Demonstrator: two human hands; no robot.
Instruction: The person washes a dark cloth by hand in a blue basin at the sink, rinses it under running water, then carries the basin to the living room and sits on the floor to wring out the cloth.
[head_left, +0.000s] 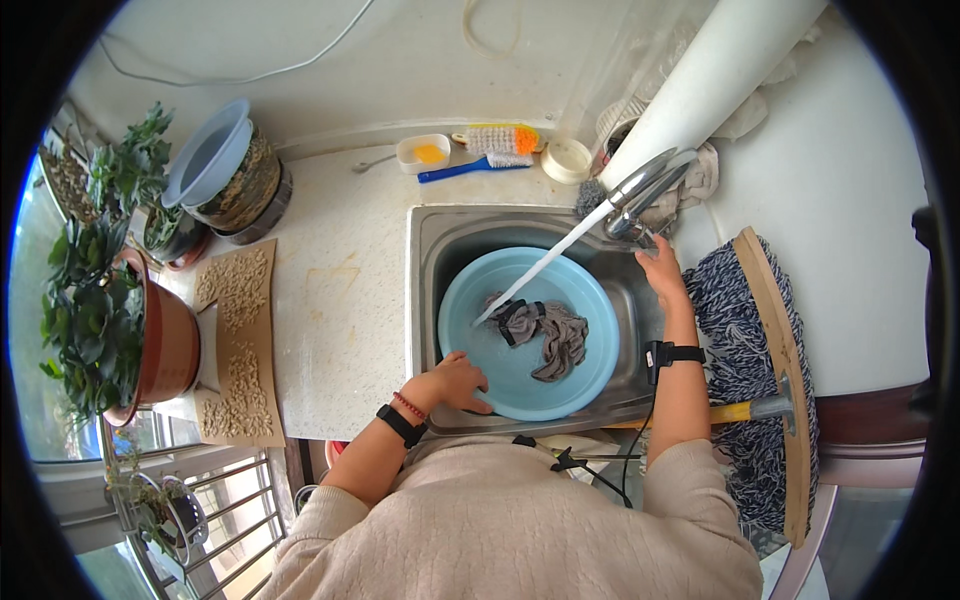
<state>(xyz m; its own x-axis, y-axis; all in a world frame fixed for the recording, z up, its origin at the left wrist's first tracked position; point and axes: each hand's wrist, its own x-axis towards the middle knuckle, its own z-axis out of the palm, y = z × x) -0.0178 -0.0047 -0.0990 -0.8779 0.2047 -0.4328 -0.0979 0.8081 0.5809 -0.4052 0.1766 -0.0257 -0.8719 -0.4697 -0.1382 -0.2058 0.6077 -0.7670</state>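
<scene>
Water runs from a chrome faucet (645, 180) into a light blue plastic basin (525, 409), which stands in a stainless steel sink (637, 315). Grey-brown cloth items with black bands (555, 337) lie in the water, and the stream falls at their left end. My left hand (456, 381) rests on the basin's near left rim, with its fingers reaching inside. My right hand (661, 271) is at the faucet's base, fingertips by its lever; whether they grip it cannot be told.
Behind the sink are a blue-handled brush (472, 169), a yellow-backed scrubbing brush (499, 140), a soap dish (424, 154) and a round tub (566, 161). Potted plants (161, 337) and seeds on cardboard (240, 352) are at left. A large mop (750, 375) stands at right, near my forearm.
</scene>
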